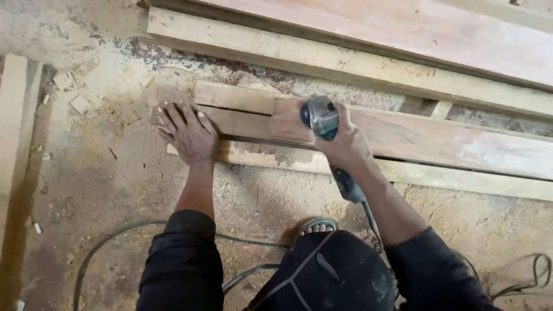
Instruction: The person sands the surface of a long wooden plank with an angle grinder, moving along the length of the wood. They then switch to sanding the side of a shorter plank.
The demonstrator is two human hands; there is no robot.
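My right hand (345,144) grips a blue and grey angle grinder (320,117), whose head rests on a reddish wooden plank (438,141) lying on the ground. The grinder's handle and cord run back under my forearm. My left hand (187,133) lies flat, fingers spread, on the left end of the plank stack (236,98), pressing it down. Both arms wear dark sleeves.
More long planks (345,60) lie beyond, and a wide board (438,31) at the top. A pale plank (12,103) lies at the left. The ground is covered in sawdust and wood chips (79,103). Black cables (109,239) loop near my knee and sandalled foot (314,226).
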